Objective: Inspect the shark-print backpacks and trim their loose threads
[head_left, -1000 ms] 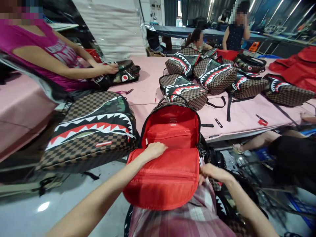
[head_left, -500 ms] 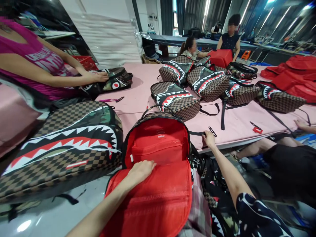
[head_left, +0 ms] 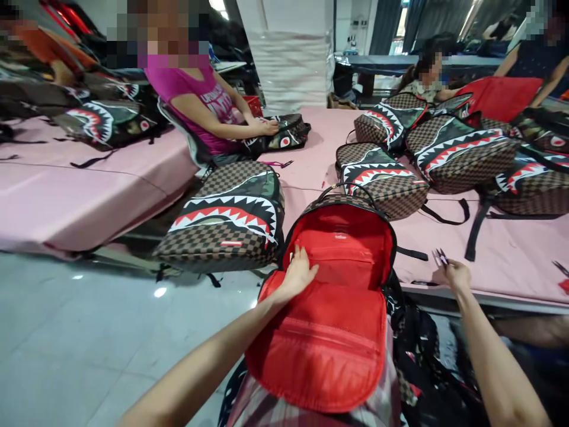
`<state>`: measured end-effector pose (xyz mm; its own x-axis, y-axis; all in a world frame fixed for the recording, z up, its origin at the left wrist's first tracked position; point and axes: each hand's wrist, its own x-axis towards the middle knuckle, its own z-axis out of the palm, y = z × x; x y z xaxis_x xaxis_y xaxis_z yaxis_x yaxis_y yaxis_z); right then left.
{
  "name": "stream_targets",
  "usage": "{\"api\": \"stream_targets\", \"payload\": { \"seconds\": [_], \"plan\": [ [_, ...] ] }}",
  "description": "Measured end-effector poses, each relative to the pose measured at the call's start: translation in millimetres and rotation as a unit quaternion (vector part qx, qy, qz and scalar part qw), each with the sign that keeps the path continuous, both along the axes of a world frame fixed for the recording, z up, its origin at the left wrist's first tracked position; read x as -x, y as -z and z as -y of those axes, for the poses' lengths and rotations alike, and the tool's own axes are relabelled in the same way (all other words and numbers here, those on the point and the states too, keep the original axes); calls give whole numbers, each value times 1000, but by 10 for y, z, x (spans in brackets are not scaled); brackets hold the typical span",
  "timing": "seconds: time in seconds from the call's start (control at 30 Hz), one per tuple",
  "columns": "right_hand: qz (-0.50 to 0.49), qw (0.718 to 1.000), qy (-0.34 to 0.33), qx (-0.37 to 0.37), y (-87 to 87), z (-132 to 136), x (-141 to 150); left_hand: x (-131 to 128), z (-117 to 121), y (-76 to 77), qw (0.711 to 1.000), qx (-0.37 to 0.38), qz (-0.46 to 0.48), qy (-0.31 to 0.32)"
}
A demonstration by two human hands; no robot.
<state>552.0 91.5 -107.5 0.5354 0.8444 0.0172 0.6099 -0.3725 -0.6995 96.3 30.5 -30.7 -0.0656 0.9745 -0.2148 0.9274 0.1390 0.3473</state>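
An open backpack (head_left: 329,379) with red lining rests on my lap, its front panel folded down toward me. My left hand (head_left: 300,274) lies at the left side of its opening, fingers apart, close to a small white tag inside. Over the table edge to the right, my right hand (head_left: 457,276) grips black thread snips (head_left: 440,257), blades pointing up and left. A black strap (head_left: 411,253) stretches from the backpack onto the table, left of the snips.
A checkered shark-mouth backpack (head_left: 226,219) sits to my left. Several more, including a nearby backpack (head_left: 382,178), lie on the pink table (head_left: 320,142). A co-worker in a magenta top (head_left: 200,112) handles another bag. Dark bags (head_left: 418,338) hang or lie below the table edge.
My right hand has picked the snips up from the table. My left hand has moved from the folded panel to the opening's left side. The view has swung left.
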Motion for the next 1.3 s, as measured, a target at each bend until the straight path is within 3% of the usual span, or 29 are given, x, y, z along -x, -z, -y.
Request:
{"api": "stream_targets", "payload": {
  "seconds": [0.07, 0.13, 0.2, 0.23, 0.27, 0.3, 0.4, 0.47, 0.5, 0.63, 0.77, 0.9, 1.0, 1.1, 1.2, 1.3],
  "plan": [
    [-63, 998, -9, -18, -94, 149, 16, 24, 5, -11, 997, 31, 4, 69],
    [-195, 978, -38, -67, -244, 369, 83, 38, 23, -39, 989, 51, 6, 139],
    [-368, 916, -86, -131, -445, 620, 241, 46, 35, -65, 982, 66, 2, 176],
    [-431, 882, -109, -155, -555, 741, 364, 46, 35, -73, 980, 72, -3, 187],
    [-455, 866, -130, -165, -663, 850, 518, 42, 31, -74, 978, 74, -9, 194],
    [-437, 871, -148, -166, -763, 942, 704, 34, 25, -70, 977, 74, -15, 200],
    [-275, 926, -235, -108, -965, 1055, 1394, -14, 4, -32, 976, 69, -27, 204],
    [-164, 911, -376, -41, -1002, 977, 1869, -49, 2, -1, 977, 63, -27, 204],
    [-108, 900, -420, -43, -997, 899, 2080, -60, 4, 13, 977, 60, -26, 205],
    [101, 873, -477, -10, -922, 545, 2593, -40, 26, 48, 977, 43, -15, 209],
    [229, 853, -464, 71, -869, 469, 2635, 31, 69, 67, 978, 30, -1, 208],
    [265, 848, -446, 103, -835, 590, 2556, 64, 102, 73, 979, 9, 4, 202],
    [268, 854, -430, 117, -819, 631, 2557, 74, 32, 73, 995, -22, -21, 98],
    [270, 856, -423, 126, -817, 625, 2579, 79, -90, 72, 999, 15, -35, -3],
    [271, 856, -421, 128, -806, 622, 2577, 58, -104, 60, 998, 36, -44, -10],
    [271, 856, -421, 127, -768, 634, 2547, 1, 40, 48, 998, 19, -54, 16]
  ]
}}
